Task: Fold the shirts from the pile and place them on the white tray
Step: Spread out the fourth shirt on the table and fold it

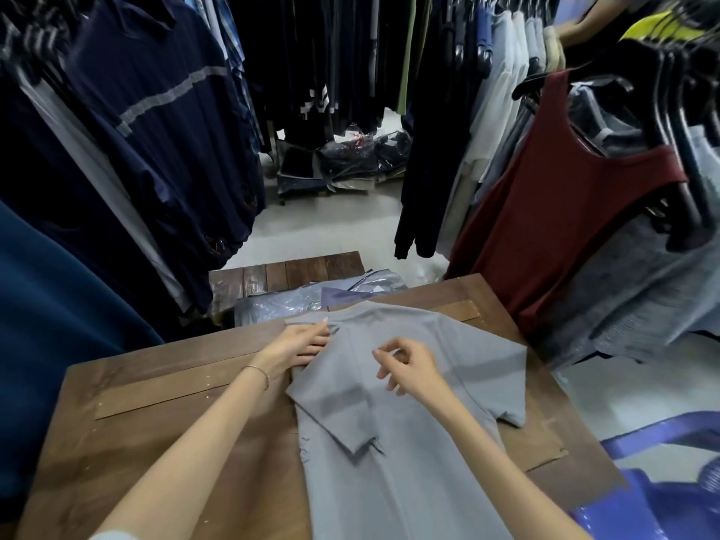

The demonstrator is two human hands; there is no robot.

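Garment racks (156, 130) beside wooden table (156, 403); bagged clothes (280, 302) behind grey shirt (409, 383)

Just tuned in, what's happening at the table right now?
A person is folding a grey shirt on the wooden table. The left hand presses flat near the collar. The right hand hovers over the shirt, holding nothing. One sleeve is folded in; the other sleeve lies spread. No white tray in view.

Left hand (302, 342): palm down, fingers straight and together, tips toward 2 o'clock, lying flat. Left forearm bare, in from 7 o'clock. Right hand (409, 366): at 3 o'clock of the left, fingers loosely curled, thumb and index tips close, nothing visibly held. Right forearm bare, in from 5 o'clock.
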